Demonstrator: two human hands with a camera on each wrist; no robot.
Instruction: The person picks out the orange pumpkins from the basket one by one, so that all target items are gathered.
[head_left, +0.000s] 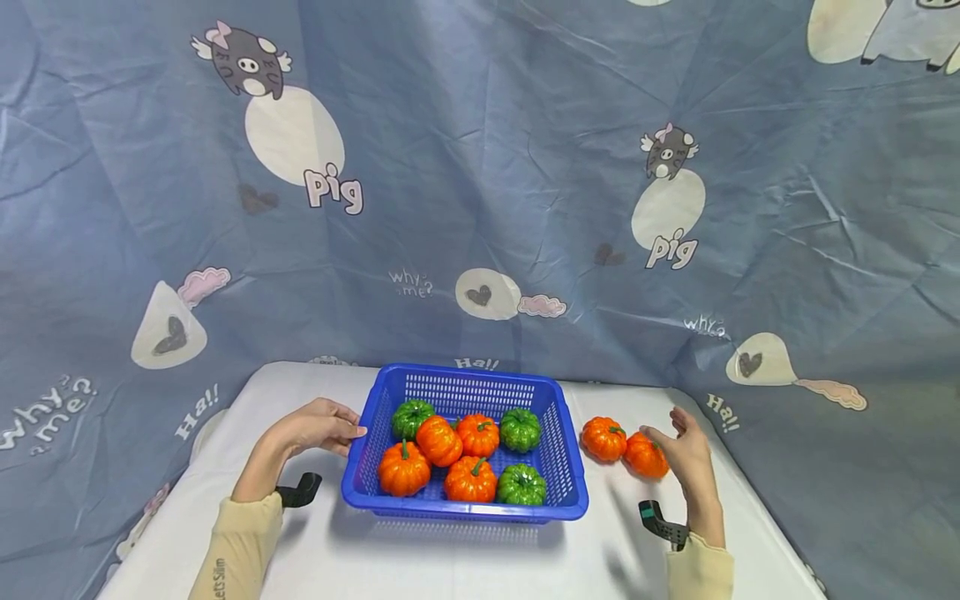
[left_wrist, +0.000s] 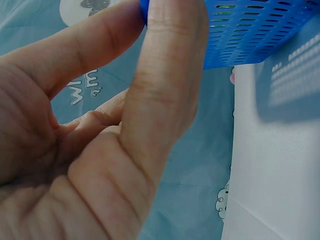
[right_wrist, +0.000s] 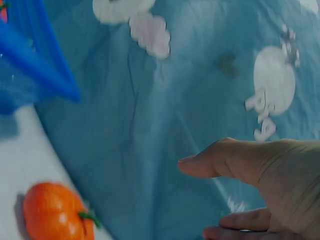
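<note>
A blue plastic basket with slotted walls holds several orange pumpkins and green pumpkins. My left hand pinches the basket's left rim between thumb and fingers; in the left wrist view the blue wall meets the fingertips. To the right of the basket, two more orange pumpkins lie side by side on the white table. Over the outer one hovers my right hand, its thumb and fingers apart and nothing between them, overlapping that pumpkin in the head view.
The white table carries the basket, which casts a shadow in front of it. A blue-grey cloth printed with pigs and words hangs behind and along both sides. Each wrist wears a black camera mount.
</note>
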